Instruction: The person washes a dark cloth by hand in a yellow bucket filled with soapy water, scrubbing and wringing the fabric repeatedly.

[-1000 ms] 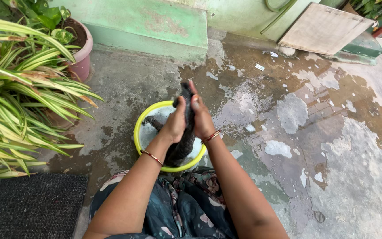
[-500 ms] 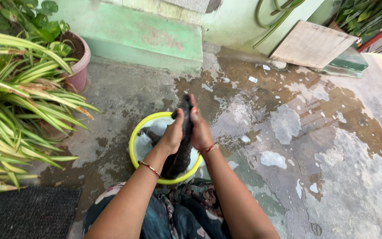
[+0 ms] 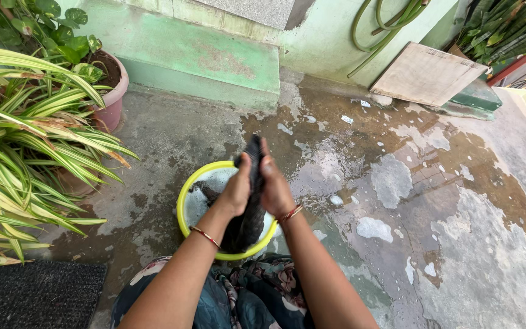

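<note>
Little has changed over the last second: my hands stay pressed together on the cloth (image 3: 252, 207) at the middle of the frame, only sitting slightly lower as my view tips up. To me that reads as the rubbing carrying on. My left hand (image 3: 236, 190) and right hand (image 3: 275, 189) face each other, fingers closed flat against the dark wet cloth between the palms. Its top pokes above my fingertips; its tail hangs into the soapy yellow basin (image 3: 184, 207) just below, on the wet floor (image 3: 433, 201).
</note>
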